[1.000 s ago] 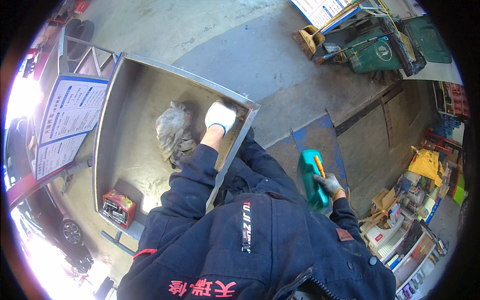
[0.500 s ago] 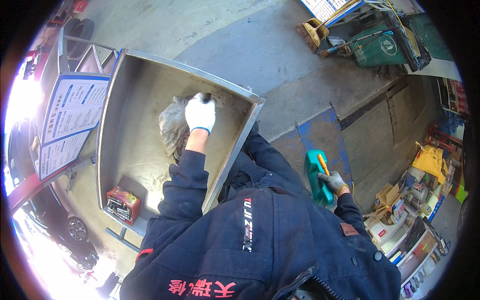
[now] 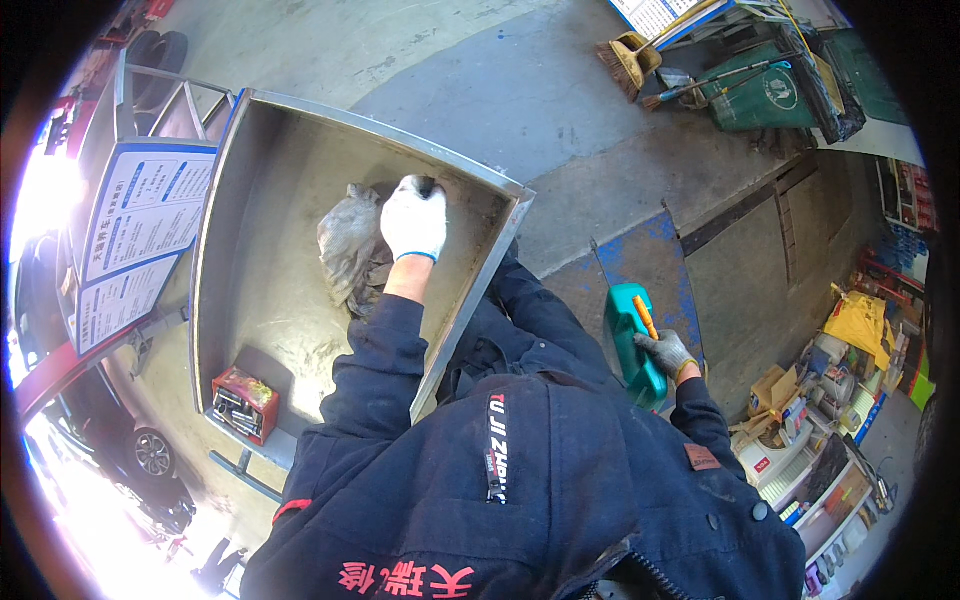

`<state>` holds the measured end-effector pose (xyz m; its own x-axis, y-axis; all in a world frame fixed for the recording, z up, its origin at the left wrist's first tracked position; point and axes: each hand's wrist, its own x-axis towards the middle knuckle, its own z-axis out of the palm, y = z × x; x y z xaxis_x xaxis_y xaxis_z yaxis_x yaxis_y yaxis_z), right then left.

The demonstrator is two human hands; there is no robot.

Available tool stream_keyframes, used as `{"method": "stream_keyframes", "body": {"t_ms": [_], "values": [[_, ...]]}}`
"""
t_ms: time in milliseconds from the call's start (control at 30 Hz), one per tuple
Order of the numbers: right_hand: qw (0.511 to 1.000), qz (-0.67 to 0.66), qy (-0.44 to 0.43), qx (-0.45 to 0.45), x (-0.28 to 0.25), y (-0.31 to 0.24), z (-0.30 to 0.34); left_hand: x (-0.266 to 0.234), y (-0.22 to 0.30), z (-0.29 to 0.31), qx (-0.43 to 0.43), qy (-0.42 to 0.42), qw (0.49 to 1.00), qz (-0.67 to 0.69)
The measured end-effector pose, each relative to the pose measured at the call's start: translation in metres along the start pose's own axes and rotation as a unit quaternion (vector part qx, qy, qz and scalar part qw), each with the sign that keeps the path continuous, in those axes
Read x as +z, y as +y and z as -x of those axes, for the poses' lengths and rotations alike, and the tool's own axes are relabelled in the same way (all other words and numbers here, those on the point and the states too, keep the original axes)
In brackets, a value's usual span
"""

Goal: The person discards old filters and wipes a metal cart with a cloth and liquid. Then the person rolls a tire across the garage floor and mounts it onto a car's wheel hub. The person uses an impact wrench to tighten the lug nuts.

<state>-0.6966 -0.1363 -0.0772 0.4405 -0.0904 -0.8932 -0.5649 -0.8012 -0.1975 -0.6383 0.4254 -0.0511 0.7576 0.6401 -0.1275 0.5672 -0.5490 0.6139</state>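
Observation:
My left hand [image 3: 415,218], in a white knitted glove, is closed over a metal tray [image 3: 285,300]. A small dark thing [image 3: 427,187] shows at its fingertips; I cannot make out what it is. Beside that hand, to its left, a crumpled grey rag [image 3: 350,240] lies in the tray. At my right side, my right hand [image 3: 667,353] in a grey-palmed glove is closed on a teal plastic jug [image 3: 628,330]. An orange rod-like piece [image 3: 645,316] sticks up by its fingers, along the jug; whether it belongs to the jug, I cannot tell.
A red box of sockets [image 3: 246,405] sits in the tray's near left corner. Left of the tray stands a sign board [image 3: 150,215]. A broom [image 3: 625,68] and green bin [image 3: 760,95] stand far right; a cluttered shelf [image 3: 800,440] is at near right.
My left hand has shifted slightly right over the tray, away from the rag. My right hand still grips the jug, which has tilted and risen slightly in view.

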Motion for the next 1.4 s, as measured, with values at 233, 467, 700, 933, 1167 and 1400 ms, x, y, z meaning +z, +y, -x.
{"method": "stream_keyframes", "body": {"t_ms": [233,467,700,933,1167,1400], "values": [[0.999,0.031,-0.011,0.011,-0.001,-0.007,0.002,0.029,0.011,0.009,0.033,-0.089,0.993,-0.077],[1.0,0.027,-0.012,-0.001,-0.002,-0.019,0.004,-0.021,-0.077,0.062,-0.161,-0.134,0.973,0.096],[0.999,0.047,-0.023,-0.007,0.004,-0.034,-0.001,-0.009,-0.1,0.131,-0.134,-0.212,0.967,0.036],[0.998,0.068,-0.011,-0.004,-0.003,-0.053,0.004,0.045,-0.043,0.071,-0.128,-0.186,0.97,0.088],[0.998,0.063,-0.03,-0.01,-0.009,-0.061,-0.001,0.019,-0.059,0.086,-0.06,-0.174,0.982,0.036],[0.997,0.067,-0.031,0.008,-0.003,-0.052,-0.003,0.046,-0.06,0.082,-0.124,-0.174,0.968,0.133]]}}
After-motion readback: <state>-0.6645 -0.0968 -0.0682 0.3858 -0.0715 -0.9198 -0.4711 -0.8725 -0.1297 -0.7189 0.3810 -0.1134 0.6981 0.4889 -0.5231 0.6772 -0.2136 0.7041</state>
